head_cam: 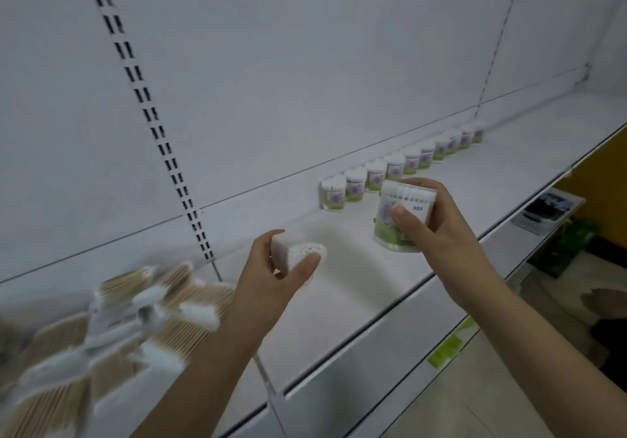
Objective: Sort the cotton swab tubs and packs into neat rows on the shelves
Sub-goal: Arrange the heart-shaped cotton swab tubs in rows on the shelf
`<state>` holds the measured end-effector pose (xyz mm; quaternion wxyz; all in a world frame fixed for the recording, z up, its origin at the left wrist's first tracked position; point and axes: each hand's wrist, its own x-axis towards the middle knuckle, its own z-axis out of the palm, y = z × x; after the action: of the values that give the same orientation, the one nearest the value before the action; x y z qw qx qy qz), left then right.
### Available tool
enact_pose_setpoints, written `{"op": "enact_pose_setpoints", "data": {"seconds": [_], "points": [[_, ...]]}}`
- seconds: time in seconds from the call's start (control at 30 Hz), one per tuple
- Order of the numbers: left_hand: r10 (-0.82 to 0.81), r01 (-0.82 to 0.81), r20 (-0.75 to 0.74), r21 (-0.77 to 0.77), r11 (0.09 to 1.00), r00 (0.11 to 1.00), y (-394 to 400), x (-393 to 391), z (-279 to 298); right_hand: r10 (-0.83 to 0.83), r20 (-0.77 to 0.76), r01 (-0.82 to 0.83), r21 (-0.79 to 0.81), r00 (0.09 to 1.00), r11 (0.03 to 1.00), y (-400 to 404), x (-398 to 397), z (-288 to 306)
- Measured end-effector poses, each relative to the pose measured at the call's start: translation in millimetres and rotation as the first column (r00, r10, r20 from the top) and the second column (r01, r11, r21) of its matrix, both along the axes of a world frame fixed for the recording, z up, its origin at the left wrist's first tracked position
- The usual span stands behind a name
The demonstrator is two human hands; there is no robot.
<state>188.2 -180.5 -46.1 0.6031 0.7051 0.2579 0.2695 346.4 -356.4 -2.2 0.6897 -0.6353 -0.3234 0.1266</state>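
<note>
Left grip (274,268) pinches heart-shaped tub (298,256); right grip (431,223) clasps labelled tub (397,217), both above shelf (356,288) near tub row (400,162).

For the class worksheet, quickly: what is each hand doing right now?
Left hand: grips a heart-shaped swab tub.
Right hand: grips a labelled swab tub.

A shop aisle: white metal retail shelving (451,179) with a slotted upright (149,111) at ten o'clock, identical cotton swab tubs (393,166) lined along the back panel toward two o'clock, and green price labels (446,349) on the shelf edge at four o'clock.
</note>
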Motion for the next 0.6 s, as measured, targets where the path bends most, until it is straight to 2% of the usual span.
{"op": "enact_pose_setpoints", "data": {"seconds": [0.13, 0.27, 0.43, 0.53, 0.6], "points": [[0.001, -0.001, -0.011, 0.061, 0.998, 1.000, 33.4, 36.6, 4.8, -0.016, 0.129, 0.031, -0.117, 0.992, 0.993, 38.1, 39.7, -8.7], [0.055, -0.043, -0.068, 0.177, 0.983, 0.996, 56.8, 64.2, 4.8, 0.081, 0.310, 0.010, -0.280, 0.947, 0.960, 82.6, 75.7, -22.1], [0.185, -0.164, -0.103, 0.185, 0.969, 0.977, 66.6, 85.0, -7.9, 0.214, 0.608, 0.028, -0.363, 0.764, 0.931, 128.0, 109.1, -39.9], [0.226, -0.209, -0.117, 0.142, 0.968, 0.967, 68.9, 93.4, -15.0, 0.305, 0.656, -0.033, -0.393, 0.690, 0.919, 151.9, 121.8, -47.9], [0.272, -0.253, -0.104, 0.167, 0.953, 0.957, 72.0, 97.1, -18.6, 0.365, 0.675, -0.087, -0.409, 0.641, 0.908, 166.6, 128.8, -52.0]]}}
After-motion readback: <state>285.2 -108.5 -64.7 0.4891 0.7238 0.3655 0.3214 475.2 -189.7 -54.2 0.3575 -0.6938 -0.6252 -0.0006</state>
